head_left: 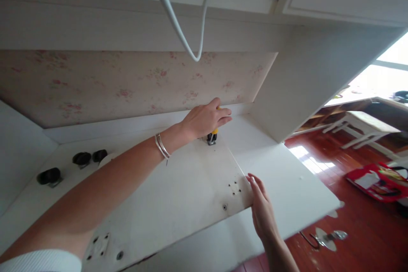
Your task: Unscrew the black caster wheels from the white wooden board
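My left hand (207, 120), with a silver bracelet at the wrist, is closed round a yellow-handled screwdriver (215, 131) near the back of a white board (165, 191). Most of the handle is hidden by the fingers. Right below the handle is a small black and metal piece (211, 138), perhaps a caster, on the board. At the board's right edge rests my right hand (263, 206), its fingers extended along the edge and front corner. Groups of screw holes (234, 188) mark the board near that hand.
Black casters (50, 176) stand at the board's left end, partly beside my forearm. A white cable (180, 29) hangs from the shelf above. Rightward are a white side panel (296, 72), a red bag (379, 182) and a white stool (363, 123) on the red wooden floor.
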{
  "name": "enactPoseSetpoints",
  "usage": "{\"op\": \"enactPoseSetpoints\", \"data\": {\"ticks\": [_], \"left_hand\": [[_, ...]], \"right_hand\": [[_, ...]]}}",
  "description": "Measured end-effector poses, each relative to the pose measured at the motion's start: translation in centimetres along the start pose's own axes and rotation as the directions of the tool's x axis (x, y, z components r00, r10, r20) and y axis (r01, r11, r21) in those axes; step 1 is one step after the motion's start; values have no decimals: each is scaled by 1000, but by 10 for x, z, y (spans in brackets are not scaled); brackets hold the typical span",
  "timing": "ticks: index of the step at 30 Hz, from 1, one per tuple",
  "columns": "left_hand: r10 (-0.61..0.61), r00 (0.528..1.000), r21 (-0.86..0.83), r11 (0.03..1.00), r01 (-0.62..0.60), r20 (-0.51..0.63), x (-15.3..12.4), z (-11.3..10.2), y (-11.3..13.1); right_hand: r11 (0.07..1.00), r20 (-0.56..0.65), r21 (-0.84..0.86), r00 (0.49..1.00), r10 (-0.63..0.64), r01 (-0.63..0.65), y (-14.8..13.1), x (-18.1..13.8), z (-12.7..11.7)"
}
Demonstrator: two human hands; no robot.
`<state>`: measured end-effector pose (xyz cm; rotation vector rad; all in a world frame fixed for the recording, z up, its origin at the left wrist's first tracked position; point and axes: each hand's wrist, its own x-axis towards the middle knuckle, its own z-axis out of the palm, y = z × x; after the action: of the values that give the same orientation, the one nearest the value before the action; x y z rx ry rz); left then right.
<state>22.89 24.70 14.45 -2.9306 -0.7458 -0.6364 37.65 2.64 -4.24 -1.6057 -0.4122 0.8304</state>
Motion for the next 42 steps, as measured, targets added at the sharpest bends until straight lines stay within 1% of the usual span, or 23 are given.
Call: {"op": "enactPoseSetpoints", "data": {"ticks": [2, 4, 7, 9, 10, 12, 15, 21, 25, 28, 32, 36, 38, 39, 40, 42], "left_hand": [[28, 998, -10, 1000, -27, 61, -3, -4, -2], [99, 986, -72, 993, -90, 136, -5, -12, -8], [215, 937, -163, 971, -175, 276, -4, -29, -19], [233, 912, -159, 969, -188, 338, -2, -40, -23], [226, 910, -144, 972, -187, 348, -1, -44, -24], [204, 921, -109, 978, -177, 332, 0, -49, -24], [163, 935, -64, 987, -151, 315, 2, -51, -22], [62, 943, 27, 997, -75, 328, 3, -52, -13], [10, 940, 114, 992, -52, 340, 8, -55, -6], [-44, 944, 177, 984, -15, 327, 11, -50, -1], [-124, 965, 215, 974, 74, 229, 11, -38, 1], [-174, 962, 259, 959, 116, 213, 9, -34, 3], [-149, 958, 231, 969, 91, 244, 6, -36, 2], [-110, 955, 183, 981, 60, 277, 5, -38, 1], [-59, 947, 113, 993, 24, 316, 3, -40, -1], [52, 916, -56, 998, -32, 398, 0, -44, -7]], "right_hand": [[999, 4, -30, 1000, -22, 22, 0, -4, 2], [999, 13, -44, 1000, -25, 26, 1, -5, 3], [999, -5, -29, 1000, -20, 20, 4, -5, 4], [999, -34, -21, 999, -25, 24, 7, -5, 6], [999, -46, -18, 999, -27, 26, 8, -5, 8], [1000, -62, -6, 998, -22, 22, 9, -6, 10], [1000, -70, 28, 998, -6, 8, 10, -7, 11], [999, -68, 52, 998, 4, -1, 11, -10, 11], [998, -71, 55, 997, -11, 15, 11, -12, 12], [999, -64, 39, 998, -17, 19, 11, -12, 13], [998, -70, 52, 997, -24, 28, 11, -12, 14], [999, -65, 33, 998, -25, 27, 10, -12, 15], [999, -62, 33, 998, -15, 18, 11, -12, 15], [999, -61, 31, 998, -14, 16, 11, -12, 15], [999, -60, 29, 998, -18, 20, 12, -12, 15], [999, -62, 29, 998, -27, 29, 13, -12, 15]]}}
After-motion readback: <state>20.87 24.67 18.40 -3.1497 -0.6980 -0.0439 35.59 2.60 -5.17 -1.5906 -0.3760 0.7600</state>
